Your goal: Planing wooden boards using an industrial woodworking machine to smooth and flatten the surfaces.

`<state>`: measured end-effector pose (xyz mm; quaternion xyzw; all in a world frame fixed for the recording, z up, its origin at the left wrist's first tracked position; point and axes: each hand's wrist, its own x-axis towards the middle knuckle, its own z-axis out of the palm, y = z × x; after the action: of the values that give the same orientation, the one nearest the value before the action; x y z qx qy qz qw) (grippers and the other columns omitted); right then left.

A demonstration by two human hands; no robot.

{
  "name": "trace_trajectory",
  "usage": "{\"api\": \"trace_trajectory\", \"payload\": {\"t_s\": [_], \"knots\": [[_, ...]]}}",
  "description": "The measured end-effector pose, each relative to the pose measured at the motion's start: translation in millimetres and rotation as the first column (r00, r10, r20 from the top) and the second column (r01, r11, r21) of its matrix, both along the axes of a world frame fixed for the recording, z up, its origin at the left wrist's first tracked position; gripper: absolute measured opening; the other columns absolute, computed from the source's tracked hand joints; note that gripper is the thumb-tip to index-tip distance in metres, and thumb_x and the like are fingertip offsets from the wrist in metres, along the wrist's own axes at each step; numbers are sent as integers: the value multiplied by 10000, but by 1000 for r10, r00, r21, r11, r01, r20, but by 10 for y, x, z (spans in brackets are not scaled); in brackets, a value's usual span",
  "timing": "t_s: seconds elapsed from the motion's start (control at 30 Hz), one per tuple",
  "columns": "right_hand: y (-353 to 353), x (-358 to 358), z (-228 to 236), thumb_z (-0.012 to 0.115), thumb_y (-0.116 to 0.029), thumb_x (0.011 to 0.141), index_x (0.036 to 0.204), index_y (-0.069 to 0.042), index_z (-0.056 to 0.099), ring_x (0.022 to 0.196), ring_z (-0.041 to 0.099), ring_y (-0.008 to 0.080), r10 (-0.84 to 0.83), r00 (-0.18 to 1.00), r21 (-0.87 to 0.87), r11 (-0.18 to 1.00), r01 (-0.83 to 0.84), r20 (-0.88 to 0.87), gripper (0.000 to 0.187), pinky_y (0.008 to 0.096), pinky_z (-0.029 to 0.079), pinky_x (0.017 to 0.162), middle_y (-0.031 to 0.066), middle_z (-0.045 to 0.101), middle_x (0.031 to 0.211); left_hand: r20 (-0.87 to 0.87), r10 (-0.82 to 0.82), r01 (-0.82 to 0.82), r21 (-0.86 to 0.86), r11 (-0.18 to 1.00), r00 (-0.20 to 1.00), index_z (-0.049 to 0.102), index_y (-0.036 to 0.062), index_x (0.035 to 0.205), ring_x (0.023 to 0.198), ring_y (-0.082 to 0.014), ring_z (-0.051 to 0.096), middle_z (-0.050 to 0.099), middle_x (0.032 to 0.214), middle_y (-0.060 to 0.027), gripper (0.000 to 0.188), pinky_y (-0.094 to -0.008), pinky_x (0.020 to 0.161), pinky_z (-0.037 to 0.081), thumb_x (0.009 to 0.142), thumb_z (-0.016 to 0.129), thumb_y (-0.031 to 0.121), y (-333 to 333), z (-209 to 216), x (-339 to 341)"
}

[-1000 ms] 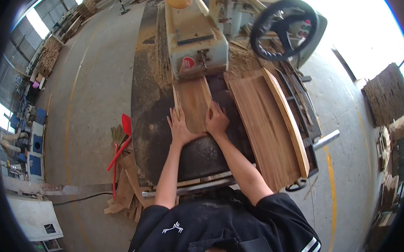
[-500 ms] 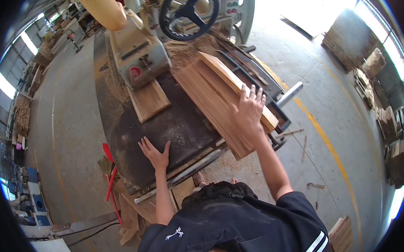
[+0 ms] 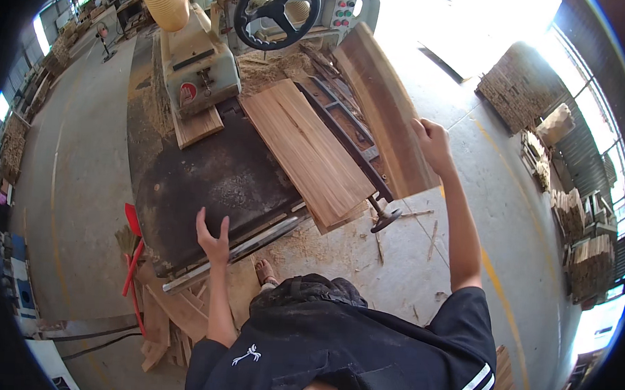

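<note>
Brown plank [image 3: 386, 111] held at its edge by the right hand [image 3: 436, 149]

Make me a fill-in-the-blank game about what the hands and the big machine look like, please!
1. The person's ____ hand grips the edge of a long, curved board.
2. The left hand, with its thumb and fingers apart, is holding ____.
3. The large steering wheel on the machine is coloured ____.
4. The round sticker on the machine's front is mostly ____.

Missing words: right; nothing; black; red.
</note>
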<state>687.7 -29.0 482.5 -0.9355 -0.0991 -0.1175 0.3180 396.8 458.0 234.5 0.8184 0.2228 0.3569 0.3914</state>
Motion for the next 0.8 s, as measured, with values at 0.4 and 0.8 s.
{"api": "trace_trajectory", "payload": {"t_s": [0.4, 0.8], "knots": [[1559, -1593, -1015, 636, -318, 1123, 945, 37, 691, 770, 419, 19, 496, 814, 717, 681, -148, -304, 401, 258, 380, 646, -112, 489, 802, -166, -533, 528, -76, 846, 830, 159, 21, 1725, 1631, -531, 120, 16, 1729, -411, 1575, -588, 1289, 261, 538, 1051, 547, -1790, 1651, -608], [2631, -2064, -2027, 653, -325, 1084, 1485, 137, 497, 1298, 566, 342, 675, 675, 538, 703, -464, -299, 632, 460, 439, 1123, 302, 587, 1423, -264, -185, 183, -35, 983, 946, 207, 33, 1719, 1591, -543, 258, 131, 1719, -417, 1469, -519, 1256, 375, 544, 1065, 231, -1130, 765, -890]]}}
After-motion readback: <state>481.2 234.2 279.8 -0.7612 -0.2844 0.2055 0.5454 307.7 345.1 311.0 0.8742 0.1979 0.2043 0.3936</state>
